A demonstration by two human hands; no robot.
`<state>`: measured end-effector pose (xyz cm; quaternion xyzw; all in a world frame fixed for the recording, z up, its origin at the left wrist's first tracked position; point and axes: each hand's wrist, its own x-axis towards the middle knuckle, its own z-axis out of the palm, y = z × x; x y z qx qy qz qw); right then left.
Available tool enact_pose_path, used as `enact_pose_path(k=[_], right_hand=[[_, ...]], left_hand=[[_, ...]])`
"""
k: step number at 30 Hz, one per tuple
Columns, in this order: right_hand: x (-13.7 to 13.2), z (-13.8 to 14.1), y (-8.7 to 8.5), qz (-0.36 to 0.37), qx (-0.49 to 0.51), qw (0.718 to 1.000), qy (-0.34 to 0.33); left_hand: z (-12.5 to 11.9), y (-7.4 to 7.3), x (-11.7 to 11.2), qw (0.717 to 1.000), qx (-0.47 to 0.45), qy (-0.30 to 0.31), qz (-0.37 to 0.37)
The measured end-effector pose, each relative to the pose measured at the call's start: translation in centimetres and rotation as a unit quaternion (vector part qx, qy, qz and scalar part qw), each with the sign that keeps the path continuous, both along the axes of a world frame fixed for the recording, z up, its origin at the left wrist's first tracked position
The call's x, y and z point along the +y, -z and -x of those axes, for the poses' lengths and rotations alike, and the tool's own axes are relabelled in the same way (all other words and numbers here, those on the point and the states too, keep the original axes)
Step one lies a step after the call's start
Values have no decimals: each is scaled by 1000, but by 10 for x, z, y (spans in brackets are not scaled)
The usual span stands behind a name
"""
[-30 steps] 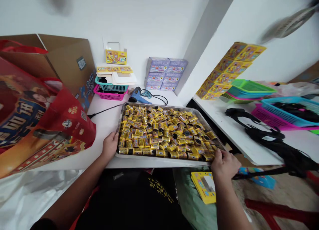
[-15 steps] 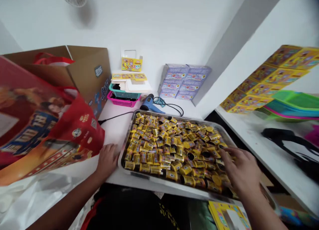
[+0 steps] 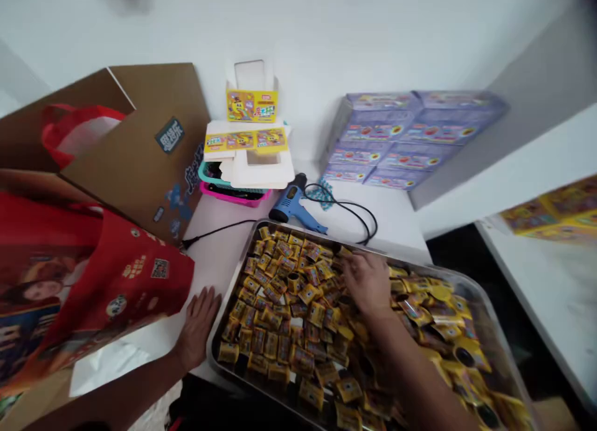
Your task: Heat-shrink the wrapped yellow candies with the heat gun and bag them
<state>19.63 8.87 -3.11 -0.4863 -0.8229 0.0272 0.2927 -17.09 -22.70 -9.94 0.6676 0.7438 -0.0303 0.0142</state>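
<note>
My left hand (image 3: 198, 325) lies flat on the white table beside the tray's left edge, fingers stretched out and holding nothing. A large metal tray (image 3: 217, 331) is spread with many small yellow printed cups (image 3: 298, 359), some showing dark round ends. Over the tray's far middle, my right hand (image 3: 368, 282) is down among the cups. Its fingers are curled together, and the hand hides whatever is between them. My right forearm crosses over the tray and covers part of the cups.
A blue heat gun (image 3: 293, 207) with a black cord lies behind the tray. Flat cartons (image 3: 268, 170) rest on a pink basket (image 3: 237, 196). Purple boxes (image 3: 392, 142) are stacked at the wall. A red bag (image 3: 140, 263) and cardboard box (image 3: 153, 132) stand left; yellow boxes (image 3: 559, 207) sit right.
My right hand has moved from the tray's right side to its far middle, and its fingers have curled in. My left hand stays on the table. The camera view has shifted closer.
</note>
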Motion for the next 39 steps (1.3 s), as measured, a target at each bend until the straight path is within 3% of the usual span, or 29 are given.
enact_pose_path(k=[3,6,10,12,14,17,20,23,26,29,32,35,39], right_hand=[[1,57,-20,14,18,999,-42],[0,146,-48,69,-12,988,-137],[-22,281,-76,175,-172,918,-311],[-35,332,-80,181,-195,905,-332],[-44,366,-78,186,-216,902,-325],[-48,390,-71,215,-254,889,-315],[-42,392,-73,235,-269,870,-340],[-29,374,-90,222,-241,876,-355],[-14,332,-114,246,-194,888,-336],[0,273,-132,282,-66,918,-273],[18,215,-140,288,78,939,-170],[40,173,-141,291,191,933,-87],[58,143,-141,336,305,891,-33]], left_hand=[[-3,-4,-1,998,-50,5,35],[-8,-9,1,993,-99,-6,69],[-14,-12,4,988,-121,-38,85],[-17,-9,3,990,-113,-46,76],[-19,-2,2,993,-95,-46,54],[-19,9,0,997,-70,-33,11],[-18,17,-1,998,-57,-27,-11],[-19,22,0,998,-56,-23,-25],[-19,26,1,997,-52,-17,-46],[-16,24,3,996,-65,-19,-54],[-13,8,12,990,-117,-51,-51],[-14,-22,31,966,-203,-149,-62],[-28,-54,61,882,-391,-265,-1]])
